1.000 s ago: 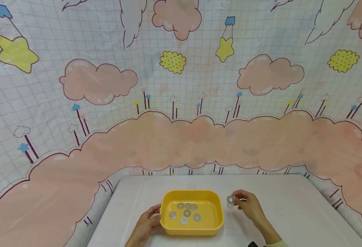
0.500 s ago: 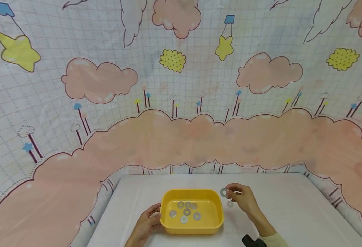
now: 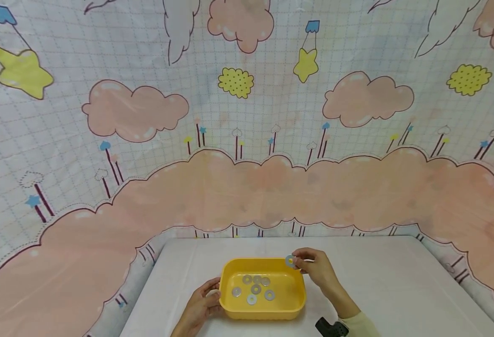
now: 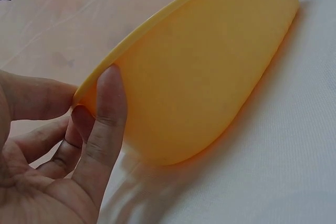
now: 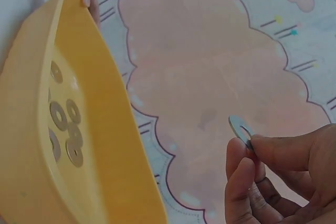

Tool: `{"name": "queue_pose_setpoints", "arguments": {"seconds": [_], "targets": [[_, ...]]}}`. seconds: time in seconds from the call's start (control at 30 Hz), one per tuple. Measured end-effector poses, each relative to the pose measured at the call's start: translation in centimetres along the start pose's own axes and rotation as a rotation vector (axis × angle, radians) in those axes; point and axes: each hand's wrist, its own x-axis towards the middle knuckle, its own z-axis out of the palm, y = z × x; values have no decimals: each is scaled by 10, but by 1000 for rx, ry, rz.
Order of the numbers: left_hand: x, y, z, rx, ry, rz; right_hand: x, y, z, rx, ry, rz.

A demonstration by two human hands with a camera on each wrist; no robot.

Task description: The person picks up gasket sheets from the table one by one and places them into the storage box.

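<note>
A yellow plastic tray (image 3: pixel 262 314) stands on the white table with several flat metal washers (image 3: pixel 256 289) lying on its floor. My left hand (image 3: pixel 200 304) holds the tray's left side; in the left wrist view its thumb presses the outer wall (image 4: pixel 199 72) just below the rim and a finger touches the rim. My right hand (image 3: pixel 316 269) pinches one washer (image 3: pixel 289 261) between thumb and fingers, above the tray's back right corner. In the right wrist view this washer (image 5: pixel 240 131) is tilted, its hole partly showing.
The white table (image 3: pixel 381 276) extends around the tray. A patterned cloth (image 3: pixel 247 192) with clouds and stars hangs behind and at the sides. A black device (image 3: pixel 332 327) sits by the right sleeve (image 3: pixel 358 324).
My right hand has lifted the washer and carried it left, from beside the tray to over its corner. Another washer earlier on the table there is now out of sight. My left hand stays put.
</note>
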Motion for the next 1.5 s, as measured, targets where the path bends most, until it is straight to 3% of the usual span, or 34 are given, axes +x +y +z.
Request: {"name": "queue_pose_setpoints", "arguments": {"seconds": [0.5, 0.93, 1.5], "targets": [[17, 5, -7, 8, -14, -10, 11, 5, 42, 95, -121, -5], [14, 4, -7, 4, -15, 1, 5, 11, 70, 161, -207, 10], [11, 3, -10, 3, -37, 1, 0, 20, 107, 207, -345, 124]]}}
